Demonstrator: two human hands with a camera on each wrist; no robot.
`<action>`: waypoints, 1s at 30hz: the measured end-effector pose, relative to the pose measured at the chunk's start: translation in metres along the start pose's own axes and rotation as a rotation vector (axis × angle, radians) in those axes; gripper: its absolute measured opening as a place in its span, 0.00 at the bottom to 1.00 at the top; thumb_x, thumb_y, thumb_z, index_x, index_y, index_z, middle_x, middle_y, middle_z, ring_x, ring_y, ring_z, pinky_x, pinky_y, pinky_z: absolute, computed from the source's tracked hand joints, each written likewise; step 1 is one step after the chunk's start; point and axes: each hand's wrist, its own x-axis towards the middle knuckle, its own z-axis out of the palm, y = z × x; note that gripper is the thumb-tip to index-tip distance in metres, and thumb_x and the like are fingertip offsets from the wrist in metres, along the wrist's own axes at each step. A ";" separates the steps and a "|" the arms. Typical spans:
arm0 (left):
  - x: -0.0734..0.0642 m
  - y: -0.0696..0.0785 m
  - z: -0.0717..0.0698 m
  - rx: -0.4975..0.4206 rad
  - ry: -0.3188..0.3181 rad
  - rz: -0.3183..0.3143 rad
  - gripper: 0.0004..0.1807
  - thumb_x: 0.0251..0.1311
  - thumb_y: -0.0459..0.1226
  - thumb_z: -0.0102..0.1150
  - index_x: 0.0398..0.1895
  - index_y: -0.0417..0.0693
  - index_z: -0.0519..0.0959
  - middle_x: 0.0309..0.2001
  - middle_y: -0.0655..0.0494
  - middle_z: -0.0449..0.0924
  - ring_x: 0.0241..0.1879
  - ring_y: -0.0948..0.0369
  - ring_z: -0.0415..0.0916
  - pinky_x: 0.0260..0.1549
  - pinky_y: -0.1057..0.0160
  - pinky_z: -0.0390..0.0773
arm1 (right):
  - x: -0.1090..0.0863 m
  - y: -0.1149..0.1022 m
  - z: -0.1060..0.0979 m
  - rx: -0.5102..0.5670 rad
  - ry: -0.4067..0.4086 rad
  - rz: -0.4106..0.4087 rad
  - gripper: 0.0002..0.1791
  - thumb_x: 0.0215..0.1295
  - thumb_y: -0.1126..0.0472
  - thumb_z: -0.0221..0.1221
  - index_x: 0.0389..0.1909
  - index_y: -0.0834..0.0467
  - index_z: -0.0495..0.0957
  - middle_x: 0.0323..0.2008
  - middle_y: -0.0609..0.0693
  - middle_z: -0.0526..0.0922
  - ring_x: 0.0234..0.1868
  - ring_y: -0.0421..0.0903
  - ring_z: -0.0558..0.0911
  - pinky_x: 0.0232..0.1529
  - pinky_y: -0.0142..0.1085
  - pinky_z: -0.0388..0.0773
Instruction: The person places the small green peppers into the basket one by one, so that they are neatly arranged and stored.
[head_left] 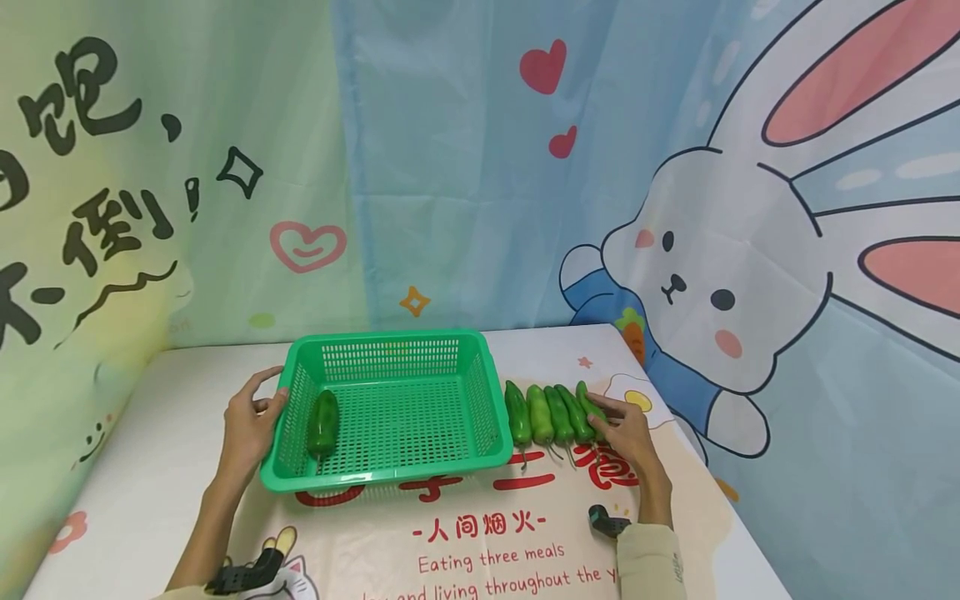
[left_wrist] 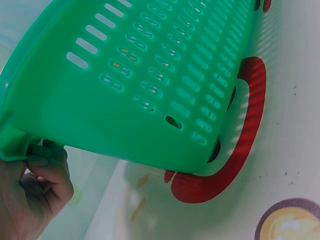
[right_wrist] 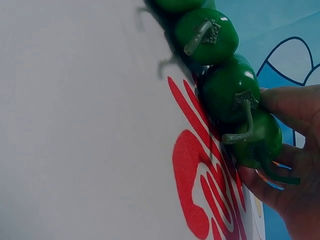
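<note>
A green plastic basket with slotted walls stands on the table. My left hand grips its left rim; in the left wrist view, the curled fingers of that hand show under the lip. One green pepper lies inside the basket, near its left wall. To the right of the basket, several green peppers lie side by side in a row, stems toward me. At the right end of this row, my right hand holds the outermost green pepper between thumb and fingers.
A printed cloth with red characters and English words covers the table. Behind it hangs a curtain with a large cartoon rabbit at the right. Dark wrist devices sit on both forearms.
</note>
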 end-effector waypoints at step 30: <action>0.002 -0.003 0.001 0.002 -0.009 -0.016 0.26 0.86 0.40 0.53 0.80 0.41 0.69 0.30 0.36 0.88 0.18 0.67 0.80 0.19 0.65 0.80 | 0.004 0.004 0.008 -0.076 0.138 -0.029 0.21 0.73 0.69 0.65 0.65 0.62 0.85 0.64 0.66 0.86 0.70 0.63 0.83 0.69 0.45 0.78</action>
